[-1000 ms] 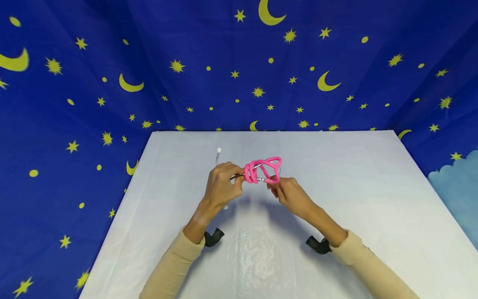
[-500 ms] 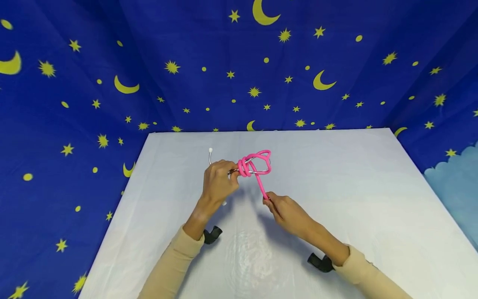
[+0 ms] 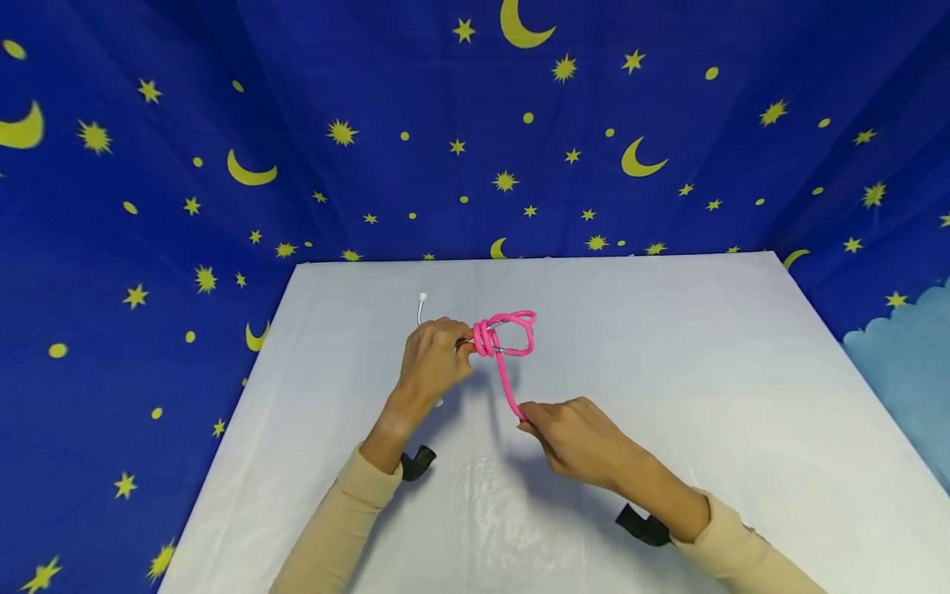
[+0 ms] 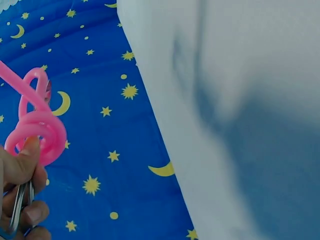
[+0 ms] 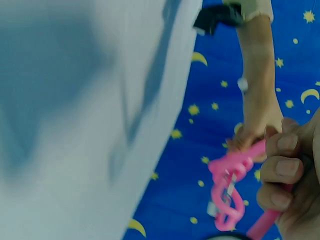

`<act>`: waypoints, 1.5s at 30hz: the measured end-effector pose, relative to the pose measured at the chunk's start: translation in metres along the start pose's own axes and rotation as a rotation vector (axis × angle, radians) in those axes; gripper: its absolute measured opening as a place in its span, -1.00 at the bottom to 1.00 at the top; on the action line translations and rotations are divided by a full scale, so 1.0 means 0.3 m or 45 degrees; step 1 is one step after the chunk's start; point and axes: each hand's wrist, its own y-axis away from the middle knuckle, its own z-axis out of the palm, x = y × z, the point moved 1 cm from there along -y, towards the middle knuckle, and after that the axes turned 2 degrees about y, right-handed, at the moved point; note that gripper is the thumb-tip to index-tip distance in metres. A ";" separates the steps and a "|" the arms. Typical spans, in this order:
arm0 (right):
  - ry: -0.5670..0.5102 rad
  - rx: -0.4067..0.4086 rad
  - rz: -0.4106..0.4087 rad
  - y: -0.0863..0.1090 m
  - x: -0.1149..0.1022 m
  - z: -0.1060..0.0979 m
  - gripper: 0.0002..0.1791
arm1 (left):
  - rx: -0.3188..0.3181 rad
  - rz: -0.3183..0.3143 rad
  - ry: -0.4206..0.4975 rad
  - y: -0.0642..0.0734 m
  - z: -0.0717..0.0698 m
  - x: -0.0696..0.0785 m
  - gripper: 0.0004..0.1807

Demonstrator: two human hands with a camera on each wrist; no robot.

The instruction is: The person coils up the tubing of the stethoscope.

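the relation that counts is the line of the cord's tail (image 3: 507, 384): it leaves the coils (image 3: 486, 338) just beside the left hand (image 3: 434, 355) and slants toward the person and a little to the right, ending in the right hand (image 3: 575, 433). it looks drawn out, with only a slight bend, so the angle between tail and coils seems to be what the work turns on.

the coils and the loop (image 3: 531, 337) have their long axis roughly crosswise, pointing right from the left grip, which is much the nearer of the two. the coils are wound round a metal frame (image 4: 18, 205). the left hand grips that frame, fingers curled about it and thumb tip against the coils; the right hand's grip pinches the tail, with a short length coming out past the fingers in the right wrist view. everything is held above the white table (image 3: 668, 330), with shadows below.

a white tip (image 3: 422, 295) sticks out beyond the left hand on the far side, and another white bit (image 3: 439, 403) shows by the left wrist; whether they join the frame i cannot tell. the loop stands to the far side of the tail. black mounts (image 3: 644, 526) sit at both wrists, and a blue cloth (image 3: 386, 190) with yellow stars and moons hangs behind.
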 end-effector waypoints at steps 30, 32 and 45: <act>-0.108 0.254 -0.289 -0.148 0.209 -0.180 -0.66 | -0.165 0.679 0.259 0.008 -0.039 0.091 -0.88; -0.142 0.235 -0.270 -0.151 0.220 -0.177 -0.66 | -0.177 0.706 0.292 0.008 -0.040 0.094 -0.89; -0.836 -0.114 0.082 -0.169 0.294 -0.083 -0.82 | -0.025 0.766 0.328 0.015 -0.054 0.089 -0.85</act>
